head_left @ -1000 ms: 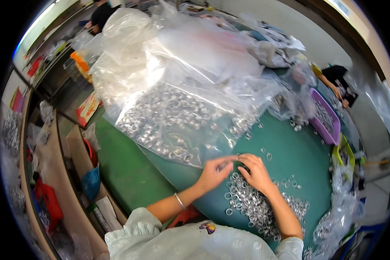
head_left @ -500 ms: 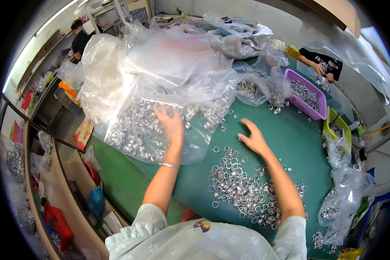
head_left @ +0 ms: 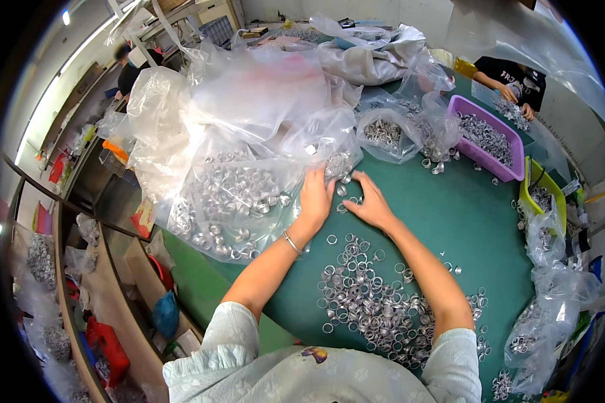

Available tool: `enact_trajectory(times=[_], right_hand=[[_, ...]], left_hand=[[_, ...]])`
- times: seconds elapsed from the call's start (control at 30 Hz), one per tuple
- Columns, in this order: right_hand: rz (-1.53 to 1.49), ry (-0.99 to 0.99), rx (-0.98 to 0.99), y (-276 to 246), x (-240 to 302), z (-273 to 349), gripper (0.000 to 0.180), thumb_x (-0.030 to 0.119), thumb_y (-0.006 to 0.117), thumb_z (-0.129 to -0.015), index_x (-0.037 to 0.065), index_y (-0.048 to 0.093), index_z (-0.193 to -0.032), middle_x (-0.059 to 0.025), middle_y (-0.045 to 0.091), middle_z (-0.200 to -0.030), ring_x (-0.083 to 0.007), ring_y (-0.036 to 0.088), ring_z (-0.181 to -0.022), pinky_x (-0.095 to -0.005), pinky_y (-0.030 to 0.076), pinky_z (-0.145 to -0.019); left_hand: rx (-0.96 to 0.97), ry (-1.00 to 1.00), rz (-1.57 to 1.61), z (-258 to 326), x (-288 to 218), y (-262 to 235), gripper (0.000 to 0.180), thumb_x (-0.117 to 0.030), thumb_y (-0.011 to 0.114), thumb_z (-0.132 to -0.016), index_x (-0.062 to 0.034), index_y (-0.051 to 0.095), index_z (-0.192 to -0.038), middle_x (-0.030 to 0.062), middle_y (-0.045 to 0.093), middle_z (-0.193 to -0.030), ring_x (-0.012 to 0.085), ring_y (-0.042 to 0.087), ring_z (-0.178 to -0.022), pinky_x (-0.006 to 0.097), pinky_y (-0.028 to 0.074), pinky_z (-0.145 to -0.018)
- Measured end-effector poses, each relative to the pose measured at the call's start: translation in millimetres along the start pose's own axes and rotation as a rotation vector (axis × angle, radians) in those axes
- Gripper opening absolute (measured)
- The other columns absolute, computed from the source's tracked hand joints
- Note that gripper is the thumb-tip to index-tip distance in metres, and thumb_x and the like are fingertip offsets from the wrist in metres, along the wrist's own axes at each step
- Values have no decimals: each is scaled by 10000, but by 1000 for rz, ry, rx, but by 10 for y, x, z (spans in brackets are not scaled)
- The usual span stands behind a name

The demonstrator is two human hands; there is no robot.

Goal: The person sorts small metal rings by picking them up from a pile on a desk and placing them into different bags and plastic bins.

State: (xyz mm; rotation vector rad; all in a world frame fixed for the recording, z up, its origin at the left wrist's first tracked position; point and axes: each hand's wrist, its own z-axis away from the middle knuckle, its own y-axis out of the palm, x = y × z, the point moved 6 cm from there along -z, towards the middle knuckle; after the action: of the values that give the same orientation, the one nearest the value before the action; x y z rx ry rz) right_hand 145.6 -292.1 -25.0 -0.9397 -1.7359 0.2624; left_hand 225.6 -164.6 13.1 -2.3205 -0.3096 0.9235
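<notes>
My left hand (head_left: pixel 317 196) lies at the right edge of a clear plastic bag (head_left: pixel 292 176), fingers stretched out beside a small cluster of silver metal rings (head_left: pixel 338 163). Just right of it, my right hand (head_left: pixel 372 205) is open over the green tabletop, thumb and fingers apart around a few loose rings (head_left: pixel 343 190). Whether either hand touches a ring is hard to tell. Many rings (head_left: pixel 232 190) fill the bag to the left. A broad pile of loose rings (head_left: pixel 376 295) is spread on the table nearer me, partly hidden by my right forearm.
Large crumpled plastic sheets (head_left: pixel 249 101) cover the far left of the green table (head_left: pixel 464 221). A purple basket (head_left: pixel 516 151) and a lime-green basket (head_left: pixel 562 205) hold metal pieces on the right. Another person's hands (head_left: pixel 507 94) work beyond them. Shelves with bags line the left.
My left hand has moved right from over the bagged rings to the bag's edge. My right hand has shifted slightly left and nearer, so both hands are now close together.
</notes>
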Motion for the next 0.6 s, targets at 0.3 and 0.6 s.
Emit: enact_trajectory(times=[0.3,0.6], right_hand=[[-85,-214,450,159,412,354,336,245,676,-755,72,590,-1029,-138,589,-1132,-296,485,-1178,-447,333,-1022],[-40,-301,524,184,534,448,487,309,621,-821,59,524,-1227,-112,521,-1280,-281,413,-1261,-444,250,-1088]], left_hand=[[-40,-67,18,-262,43,-184,294,-138,667,-786,-4,617,-1043,220,618,-946,383,599,-855,398,472,-732],[42,3,-38,-143,-57,-159,339,-68,647,-779,22,557,-1094,217,576,-1054,380,552,-974,403,445,-844]])
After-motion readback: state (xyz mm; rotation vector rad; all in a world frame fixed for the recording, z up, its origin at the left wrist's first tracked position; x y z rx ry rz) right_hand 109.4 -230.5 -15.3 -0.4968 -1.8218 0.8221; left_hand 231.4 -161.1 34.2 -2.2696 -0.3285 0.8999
